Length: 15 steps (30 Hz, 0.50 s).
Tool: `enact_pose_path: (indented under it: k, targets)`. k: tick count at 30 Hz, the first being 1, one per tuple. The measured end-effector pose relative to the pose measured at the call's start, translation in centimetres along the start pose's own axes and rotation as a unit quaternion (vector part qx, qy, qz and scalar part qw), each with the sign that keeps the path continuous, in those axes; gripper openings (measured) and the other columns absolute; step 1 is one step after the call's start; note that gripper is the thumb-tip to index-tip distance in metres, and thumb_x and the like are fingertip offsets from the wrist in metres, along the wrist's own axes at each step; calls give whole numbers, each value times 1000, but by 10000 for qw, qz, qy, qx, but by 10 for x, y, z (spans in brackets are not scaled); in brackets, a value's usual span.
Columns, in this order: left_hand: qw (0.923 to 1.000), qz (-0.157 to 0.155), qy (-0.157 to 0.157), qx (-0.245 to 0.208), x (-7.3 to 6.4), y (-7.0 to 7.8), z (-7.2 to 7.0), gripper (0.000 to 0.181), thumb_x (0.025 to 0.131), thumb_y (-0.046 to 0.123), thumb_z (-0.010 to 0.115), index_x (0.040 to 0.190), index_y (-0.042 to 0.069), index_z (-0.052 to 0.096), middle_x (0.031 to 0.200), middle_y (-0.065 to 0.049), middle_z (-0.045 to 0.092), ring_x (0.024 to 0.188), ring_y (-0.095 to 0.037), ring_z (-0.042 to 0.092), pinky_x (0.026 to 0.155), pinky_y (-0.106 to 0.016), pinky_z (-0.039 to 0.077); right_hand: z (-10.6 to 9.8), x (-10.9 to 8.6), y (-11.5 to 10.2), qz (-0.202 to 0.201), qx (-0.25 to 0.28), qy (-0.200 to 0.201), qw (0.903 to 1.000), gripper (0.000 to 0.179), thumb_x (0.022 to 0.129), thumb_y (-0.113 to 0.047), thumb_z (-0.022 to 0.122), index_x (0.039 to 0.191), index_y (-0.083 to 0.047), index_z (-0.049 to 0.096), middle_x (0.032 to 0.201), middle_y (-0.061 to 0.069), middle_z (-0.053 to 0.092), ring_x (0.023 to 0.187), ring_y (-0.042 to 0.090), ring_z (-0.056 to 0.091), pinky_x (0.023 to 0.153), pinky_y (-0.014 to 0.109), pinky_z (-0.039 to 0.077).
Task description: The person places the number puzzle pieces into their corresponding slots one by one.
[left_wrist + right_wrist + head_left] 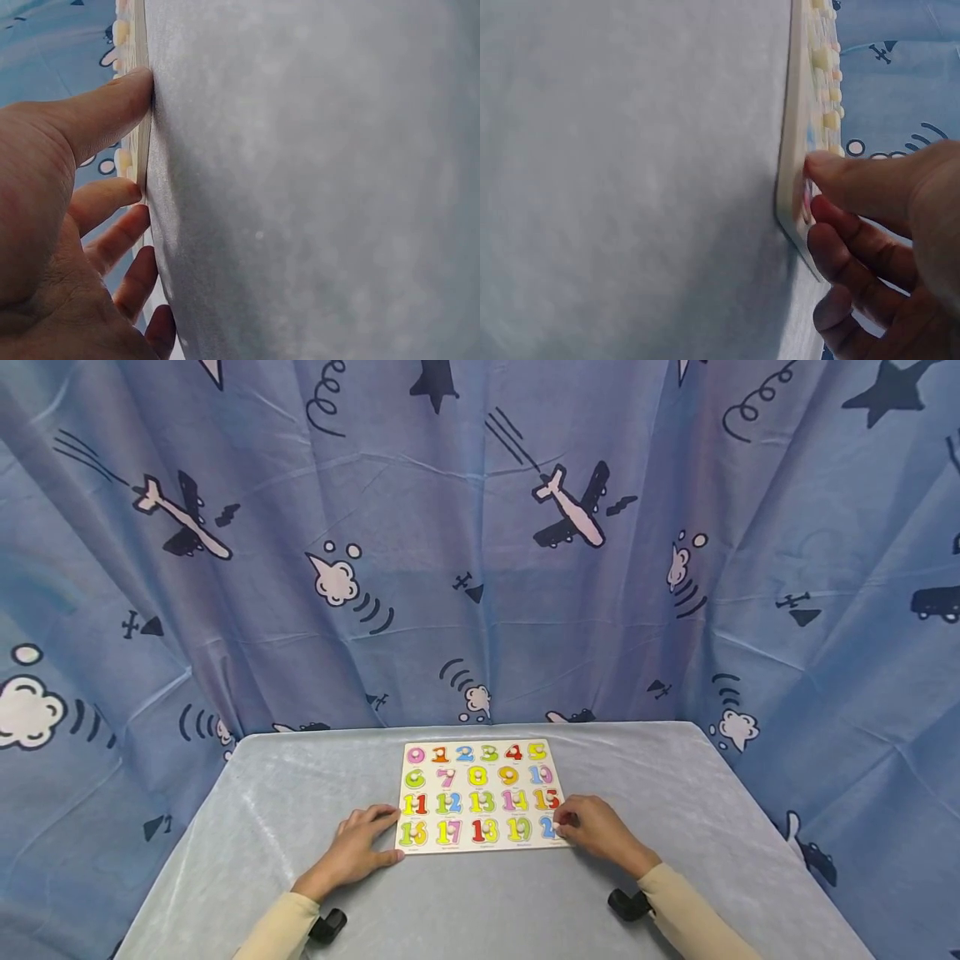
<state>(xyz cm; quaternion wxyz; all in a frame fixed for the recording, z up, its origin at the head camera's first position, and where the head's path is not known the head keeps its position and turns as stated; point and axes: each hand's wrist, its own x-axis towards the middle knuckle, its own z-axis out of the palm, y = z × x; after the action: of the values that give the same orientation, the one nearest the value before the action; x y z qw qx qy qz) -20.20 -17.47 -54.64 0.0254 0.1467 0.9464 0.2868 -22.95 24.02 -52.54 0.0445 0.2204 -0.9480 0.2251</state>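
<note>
A pale wooden number puzzle board [462, 847] lies flat on the table, its rows filled with colourful knobbed pieces from 0 upward. At its left side, my left hand [356, 846] rests with fingers spread along the edge and the thumb by the lower left corner. The left wrist view shows the thumb [112, 112] and fingertips against the board's side. My right hand [600, 833] is over the lower right corner, thumb and index finger pinching at the blue number 20 piece [547, 828], which they partly cover. Its other fingers curl loosely beside the board in the right wrist view.
A light grey cloth covers the table [315, 777]. Behind it hangs a blue curtain [480, 568] printed with planes, clouds and stars. Black camera mounts sit on both wrists, the left one [327, 926] and the right one [628, 905], close over the cloth.
</note>
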Motion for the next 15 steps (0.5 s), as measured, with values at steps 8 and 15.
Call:
enact_pose_path:
  k: [8, 15]
  targets:
    - [10000, 11, -46, 8, 4, 1, 0, 69, 82, 37, 78, 141, 10, 54, 143, -4, 51, 122, -24, 43, 100, -51, 30, 1, -2, 1, 308, -2, 48, 9995, 13, 79, -15, 81, 89, -16, 72, 79, -11, 59, 72, 4, 50, 67, 23, 43]
    - [9997, -77, 149, -172, -1, 1, 3, 64, 85, 31, 77, 140, 9, 55, 142, -8, 53, 131, -31, 47, 107, -54, 34, 2, -5, 0, 440, 236, 411, 9979, 30, 85, -21, 77, 112, -12, 70, 97, -3, 65, 83, 11, 57, 73, 28, 46]
